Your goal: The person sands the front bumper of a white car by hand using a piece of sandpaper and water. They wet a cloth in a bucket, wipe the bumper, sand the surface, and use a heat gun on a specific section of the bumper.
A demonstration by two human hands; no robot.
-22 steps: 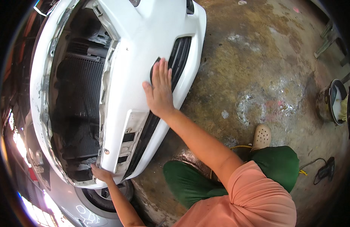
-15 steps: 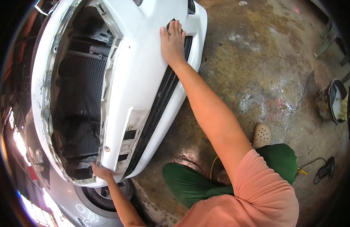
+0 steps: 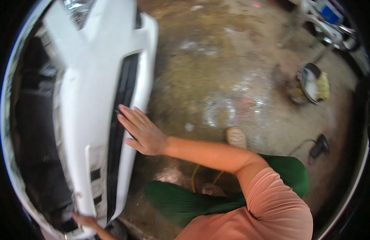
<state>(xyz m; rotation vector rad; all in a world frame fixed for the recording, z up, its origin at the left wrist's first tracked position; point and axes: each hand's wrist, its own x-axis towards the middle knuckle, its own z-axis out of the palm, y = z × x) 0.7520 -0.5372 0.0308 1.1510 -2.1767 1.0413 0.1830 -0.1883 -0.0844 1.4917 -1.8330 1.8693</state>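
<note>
A white car front bumper (image 3: 87, 92) runs along my left, with a long black lower grille (image 3: 127, 84) set into it. My right hand (image 3: 147, 136) lies nearly flat over the grille and the white strip beside it, fingers stretched and thumb apart. Dark edges of a thin pad show at its fingertips and beside its thumb; most of that pad is hidden under the hand. Down at the bumper's near end, my left hand (image 3: 87, 221) is closed on its inner edge, blurred and partly cut off by the rim.
Beyond the bumper's inner edge lies the dark engine bay (image 3: 37, 120). On the stained concrete floor (image 3: 193, 80) stand a bucket (image 3: 309, 86) with a yellow cloth (image 3: 323, 86) and a pale chair (image 3: 321, 28). A black corded tool (image 3: 321, 147) lies right of my green-trousered legs (image 3: 181, 200).
My right hand has come back along the bumper toward me, from the far end of the grille to its middle. The view has shifted right. My left hand keeps its place.
</note>
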